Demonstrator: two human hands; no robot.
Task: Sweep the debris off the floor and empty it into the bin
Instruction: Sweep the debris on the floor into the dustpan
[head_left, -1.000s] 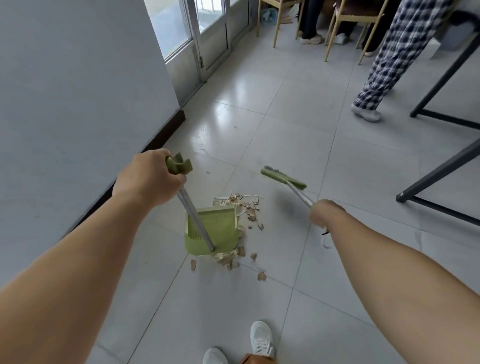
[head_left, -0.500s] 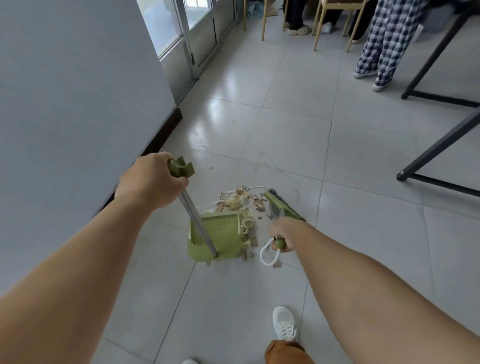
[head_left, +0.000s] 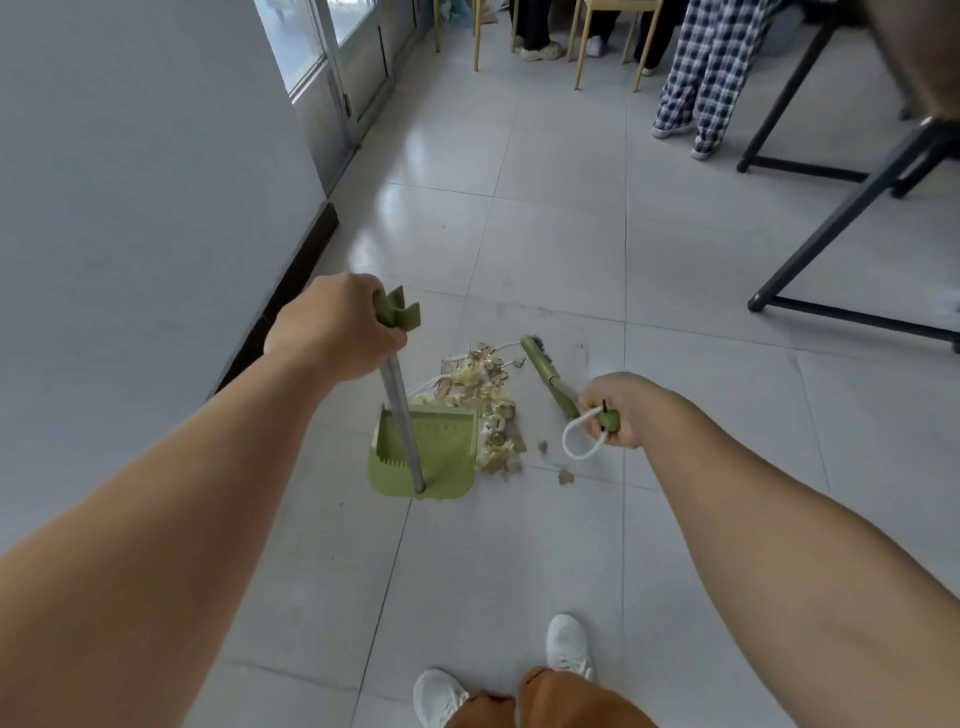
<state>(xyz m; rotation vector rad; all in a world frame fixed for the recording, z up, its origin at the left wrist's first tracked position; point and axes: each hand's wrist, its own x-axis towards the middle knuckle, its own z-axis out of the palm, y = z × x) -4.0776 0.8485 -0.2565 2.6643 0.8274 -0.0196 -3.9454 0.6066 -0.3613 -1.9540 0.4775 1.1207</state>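
Left hand (head_left: 337, 327) grips the top of the green long-handled dustpan (head_left: 423, 457), fingers wrapped round the grip, pan standing on the tile floor (head_left: 571, 234) w/ its mouth facing away from the person. Right hand (head_left: 615, 410) is closed round the end of the green broom handle (head_left: 553, 384), white hang loop (head_left: 582, 441) dangling below the fist. Vs half a sec ago the right hand has pulled back to the right & the broom head (head_left: 535, 348) now sits just beyond the pile's far right edge, not in it; a sec ago the broom was lifted well off to the right. So one stroke is done & the broom looks reset for another. Debris (head_left: 483, 384), shavings & scraps, is bunched at the pan's mouth and along its right side, a few bits (head_left: 565, 475) loose nearer the person; little seems inside the pan yet. Prob. several more strokes needed before lifting; no bin in view.
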